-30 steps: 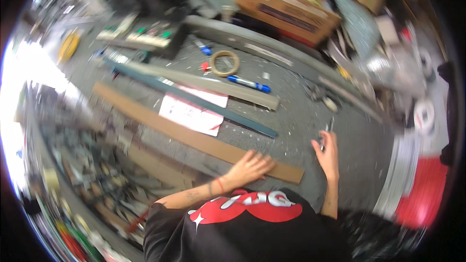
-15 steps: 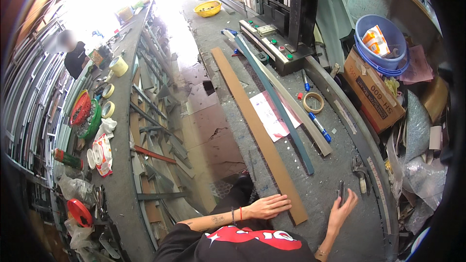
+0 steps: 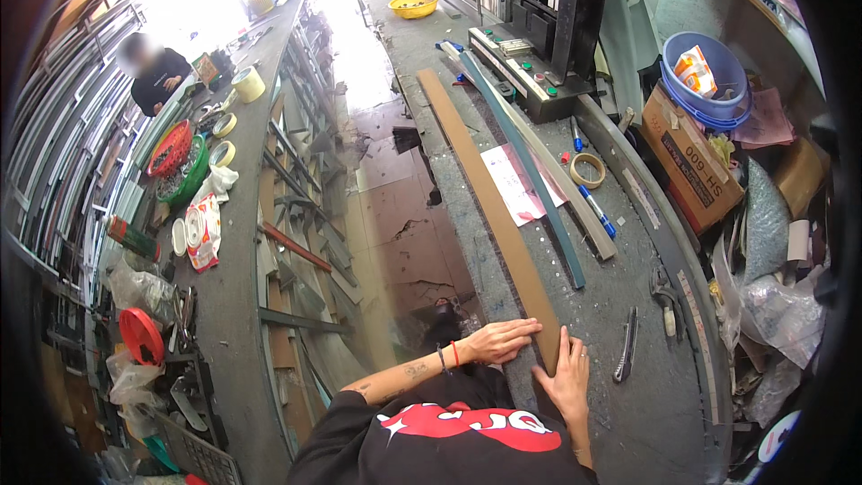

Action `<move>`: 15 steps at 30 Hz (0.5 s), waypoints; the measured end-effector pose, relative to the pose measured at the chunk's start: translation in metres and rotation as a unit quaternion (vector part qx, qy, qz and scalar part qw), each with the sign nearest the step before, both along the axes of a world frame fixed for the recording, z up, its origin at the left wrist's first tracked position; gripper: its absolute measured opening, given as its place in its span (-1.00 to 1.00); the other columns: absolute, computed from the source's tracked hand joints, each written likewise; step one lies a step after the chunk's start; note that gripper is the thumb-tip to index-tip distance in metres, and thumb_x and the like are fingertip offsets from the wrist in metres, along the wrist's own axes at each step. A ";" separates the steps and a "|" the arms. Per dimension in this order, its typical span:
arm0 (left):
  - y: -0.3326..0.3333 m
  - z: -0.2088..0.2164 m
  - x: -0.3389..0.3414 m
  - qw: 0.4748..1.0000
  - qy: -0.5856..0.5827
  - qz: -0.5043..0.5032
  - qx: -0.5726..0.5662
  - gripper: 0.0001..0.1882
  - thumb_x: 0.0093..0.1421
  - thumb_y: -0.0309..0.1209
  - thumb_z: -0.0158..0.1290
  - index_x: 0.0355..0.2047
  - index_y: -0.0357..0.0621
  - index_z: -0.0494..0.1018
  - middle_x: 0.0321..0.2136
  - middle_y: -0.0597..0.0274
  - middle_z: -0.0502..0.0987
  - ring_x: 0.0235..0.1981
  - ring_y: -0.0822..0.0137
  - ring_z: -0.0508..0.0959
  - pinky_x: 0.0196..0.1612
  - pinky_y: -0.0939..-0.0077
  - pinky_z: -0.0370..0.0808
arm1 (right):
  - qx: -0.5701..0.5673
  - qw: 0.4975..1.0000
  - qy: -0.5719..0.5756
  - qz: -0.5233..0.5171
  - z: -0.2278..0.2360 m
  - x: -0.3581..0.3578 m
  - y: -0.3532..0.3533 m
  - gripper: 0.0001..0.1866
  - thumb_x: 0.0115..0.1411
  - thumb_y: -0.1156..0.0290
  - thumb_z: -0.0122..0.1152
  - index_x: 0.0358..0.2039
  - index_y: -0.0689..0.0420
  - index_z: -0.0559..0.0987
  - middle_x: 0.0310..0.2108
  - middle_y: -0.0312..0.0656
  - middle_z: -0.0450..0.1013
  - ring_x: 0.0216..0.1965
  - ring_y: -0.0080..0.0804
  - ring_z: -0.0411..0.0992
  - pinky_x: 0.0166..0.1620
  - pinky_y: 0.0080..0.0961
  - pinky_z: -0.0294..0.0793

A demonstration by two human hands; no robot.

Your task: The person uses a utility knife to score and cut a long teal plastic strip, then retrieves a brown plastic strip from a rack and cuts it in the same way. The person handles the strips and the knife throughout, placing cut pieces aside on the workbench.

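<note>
Brown strip (image 3: 485, 207) lies flat along the grey surface (image 3: 628, 413), long axis running away from the person. Left hand (image 3: 505, 339) rests flat-fingered on its near end; right hand (image 3: 567, 375), fingers spread, presses beside it.

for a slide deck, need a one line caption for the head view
Both hands, left hand and right hand, press flat on the near end of a long brown strip on a grey workbench.
</note>
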State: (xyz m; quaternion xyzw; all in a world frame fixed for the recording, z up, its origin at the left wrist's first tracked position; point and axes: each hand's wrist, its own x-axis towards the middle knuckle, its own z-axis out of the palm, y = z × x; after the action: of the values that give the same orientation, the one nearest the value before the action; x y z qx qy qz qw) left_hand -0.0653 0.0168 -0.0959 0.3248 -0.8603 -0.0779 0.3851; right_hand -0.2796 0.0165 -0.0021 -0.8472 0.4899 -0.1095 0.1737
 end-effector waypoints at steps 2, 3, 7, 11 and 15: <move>0.002 0.004 -0.002 1.000 0.003 0.015 0.002 -0.60 -0.03 -0.53 0.04 -0.12 -0.24 0.32 0.15 -0.03 0.23 0.19 0.05 0.25 0.21 0.20 0.25 | 0.029 0.996 -0.076 -0.034 -0.006 0.001 -0.002 -0.15 -0.16 0.35 0.34 0.16 0.27 0.19 -0.14 0.04 0.27 -0.04 0.00 0.25 0.01 -0.22 0.28; 0.004 0.007 -0.003 0.999 -0.018 0.041 -0.004 -0.52 -0.04 -0.51 0.09 -0.04 -0.18 0.31 0.15 0.04 0.23 0.19 0.09 0.24 0.23 0.18 0.21 | 0.029 0.995 -0.097 -0.019 -0.008 -0.001 -0.006 -0.20 -0.16 0.38 0.32 0.13 0.29 0.23 -0.16 0.04 0.28 -0.06 0.01 0.26 0.00 -0.22 0.29; 0.013 0.025 -0.005 0.988 -0.049 0.118 -0.087 -0.40 -0.02 -0.42 0.14 0.09 -0.04 0.29 0.14 0.15 0.27 0.18 0.17 0.27 0.22 0.23 0.22 | 0.203 0.946 -0.253 0.005 -0.013 -0.013 -0.014 -0.39 -0.10 0.36 0.26 -0.01 0.36 0.37 -0.25 -0.05 0.39 -0.20 -0.21 0.41 -0.14 -0.33 0.41; 0.015 0.047 -0.005 0.978 -0.094 0.147 -0.111 -0.51 0.05 -0.42 0.04 0.06 0.05 0.36 0.04 0.28 0.37 0.09 0.27 0.35 0.15 0.30 0.29 | 0.488 0.767 -0.416 -0.026 -0.016 -0.014 -0.005 -0.40 0.04 0.29 0.20 0.05 0.31 0.30 -0.27 -0.10 0.43 -0.26 -0.38 0.46 -0.26 -0.45 0.51; 0.024 0.060 -0.005 0.963 -0.143 0.185 -0.132 -0.55 0.05 -0.40 0.03 0.02 0.11 0.41 0.00 0.41 0.41 0.09 0.38 0.32 0.11 0.36 0.26 | 0.523 0.700 -0.487 -0.013 -0.016 -0.012 0.002 -0.30 0.11 0.23 0.21 0.15 0.26 0.13 -0.23 -0.07 0.41 -0.30 -0.35 0.48 -0.29 -0.42 0.55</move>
State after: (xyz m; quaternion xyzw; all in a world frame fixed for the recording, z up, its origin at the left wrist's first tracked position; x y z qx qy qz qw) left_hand -0.0702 0.0411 -0.0357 0.4322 -0.8339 0.1560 0.3056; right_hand -0.2912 0.0182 -0.0186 -0.4421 0.3266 -0.2353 0.8016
